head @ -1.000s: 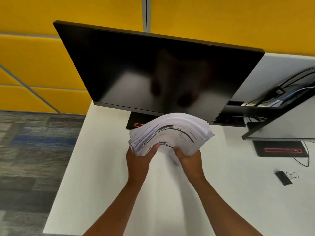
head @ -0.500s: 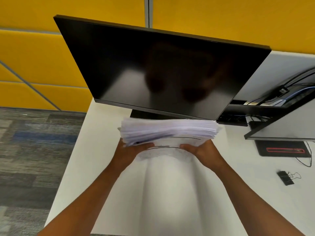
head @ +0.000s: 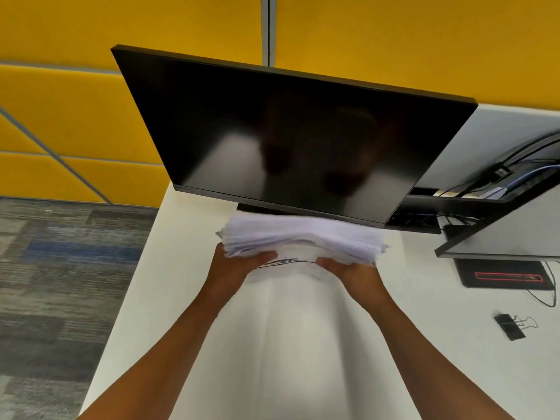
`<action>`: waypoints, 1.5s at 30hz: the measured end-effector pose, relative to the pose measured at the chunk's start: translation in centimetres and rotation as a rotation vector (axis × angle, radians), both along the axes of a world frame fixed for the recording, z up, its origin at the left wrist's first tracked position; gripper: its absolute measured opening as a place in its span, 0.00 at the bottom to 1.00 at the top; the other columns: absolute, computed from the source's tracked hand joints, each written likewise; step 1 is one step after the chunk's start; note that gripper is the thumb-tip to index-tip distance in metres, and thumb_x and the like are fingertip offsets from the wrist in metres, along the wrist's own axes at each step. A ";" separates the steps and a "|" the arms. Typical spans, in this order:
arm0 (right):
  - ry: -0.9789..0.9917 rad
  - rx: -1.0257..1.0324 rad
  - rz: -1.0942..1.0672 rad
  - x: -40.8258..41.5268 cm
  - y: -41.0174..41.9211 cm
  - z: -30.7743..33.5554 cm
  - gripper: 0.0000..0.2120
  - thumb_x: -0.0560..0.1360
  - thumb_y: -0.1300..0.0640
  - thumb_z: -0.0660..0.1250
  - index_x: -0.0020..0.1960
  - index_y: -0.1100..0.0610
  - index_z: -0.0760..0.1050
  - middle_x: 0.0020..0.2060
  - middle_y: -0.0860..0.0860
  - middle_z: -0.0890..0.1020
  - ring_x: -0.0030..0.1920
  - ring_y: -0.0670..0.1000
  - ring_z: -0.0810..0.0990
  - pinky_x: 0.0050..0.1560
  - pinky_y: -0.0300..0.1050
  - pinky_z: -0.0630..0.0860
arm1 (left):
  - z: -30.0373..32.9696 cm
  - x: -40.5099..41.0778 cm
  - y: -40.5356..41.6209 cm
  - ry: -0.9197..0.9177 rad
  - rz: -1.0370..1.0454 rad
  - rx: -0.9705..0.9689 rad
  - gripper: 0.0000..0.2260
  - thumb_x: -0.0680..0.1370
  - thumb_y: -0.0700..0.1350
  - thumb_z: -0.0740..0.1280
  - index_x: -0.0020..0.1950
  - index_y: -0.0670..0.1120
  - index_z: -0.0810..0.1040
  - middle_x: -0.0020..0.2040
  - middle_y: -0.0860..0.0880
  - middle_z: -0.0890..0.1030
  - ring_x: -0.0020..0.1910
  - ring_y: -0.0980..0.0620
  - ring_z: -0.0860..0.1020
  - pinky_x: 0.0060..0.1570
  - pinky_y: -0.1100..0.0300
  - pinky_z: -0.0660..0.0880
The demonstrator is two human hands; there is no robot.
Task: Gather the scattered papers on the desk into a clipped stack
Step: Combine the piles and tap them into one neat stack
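A thick stack of white papers [head: 303,237] is held edge-on just below the monitor, its long edge toward me and its sheets slightly uneven and blurred. My left hand [head: 239,262] grips its left end, thumb on the near face. My right hand [head: 351,269] grips its right end the same way. A black binder clip [head: 510,325] with wire handles lies on the white desk [head: 181,298] far to the right, apart from both hands.
A large dark monitor [head: 288,131] leans over the desk right behind the stack. A second screen [head: 509,234], its black base [head: 503,275] and cables stand at the right. The desk's left edge drops to grey carpet [head: 60,268].
The stack turned from showing its printed face to edge-on, and my hands moved apart to its two ends. Since half a second ago it has barely shifted.
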State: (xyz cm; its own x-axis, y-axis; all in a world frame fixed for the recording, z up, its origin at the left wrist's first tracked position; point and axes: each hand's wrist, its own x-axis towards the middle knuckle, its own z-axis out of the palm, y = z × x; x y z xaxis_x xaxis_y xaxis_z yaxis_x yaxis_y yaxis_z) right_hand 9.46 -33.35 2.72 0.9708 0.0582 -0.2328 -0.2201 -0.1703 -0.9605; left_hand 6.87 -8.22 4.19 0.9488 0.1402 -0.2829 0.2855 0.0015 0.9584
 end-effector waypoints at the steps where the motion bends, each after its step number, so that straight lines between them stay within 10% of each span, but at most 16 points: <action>1: -0.030 0.029 0.006 0.5 -0.2 -0.3 0.17 0.70 0.66 0.78 0.55 0.51 0.81 0.47 0.41 0.87 0.48 0.38 0.84 0.47 0.28 0.76 | 0.0 0.6 -0.2 -0.042 0.035 -0.009 0.19 0.64 0.47 0.81 0.53 0.59 0.83 0.49 0.60 0.86 0.49 0.62 0.83 0.49 0.68 0.79; 6: -0.034 0.092 0.010 0.6 0.3 -0.4 0.20 0.71 0.70 0.76 0.56 0.50 0.80 0.49 0.43 0.87 0.51 0.44 0.86 0.52 0.35 0.80 | -0.3 1.0 -0.4 -0.059 0.031 0.009 0.20 0.66 0.43 0.82 0.50 0.64 0.84 0.52 0.55 0.86 0.52 0.55 0.84 0.56 0.49 0.80; 27: 0.056 0.101 -0.102 -0.1 1.3 -2.0 0.17 0.70 0.63 0.79 0.53 0.47 0.80 0.50 0.46 0.87 0.52 0.45 0.85 0.57 0.46 0.81 | -1.9 0.4 -2.2 -0.114 0.123 0.015 0.22 0.66 0.36 0.80 0.53 0.57 0.80 0.48 0.63 0.85 0.49 0.62 0.83 0.48 0.66 0.80; 45: 0.010 0.094 0.008 -0.2 0.4 -1.5 0.20 0.71 0.64 0.78 0.60 0.50 0.79 0.53 0.45 0.87 0.55 0.45 0.85 0.56 0.37 0.80 | 4.5 1.2 -4.9 -0.285 0.511 0.024 0.23 0.67 0.68 0.65 0.55 0.56 0.76 0.49 0.54 0.83 0.48 0.50 0.83 0.38 0.64 0.80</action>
State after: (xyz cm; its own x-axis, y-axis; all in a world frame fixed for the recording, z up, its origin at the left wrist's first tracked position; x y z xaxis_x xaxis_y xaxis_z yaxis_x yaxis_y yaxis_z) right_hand 9.24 -32.96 1.21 0.9679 0.0884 -0.2351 -0.2282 -0.0811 -0.9702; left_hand 8.05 -13.12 8.70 0.7972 0.6034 -0.0176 -0.0147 0.0486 0.9987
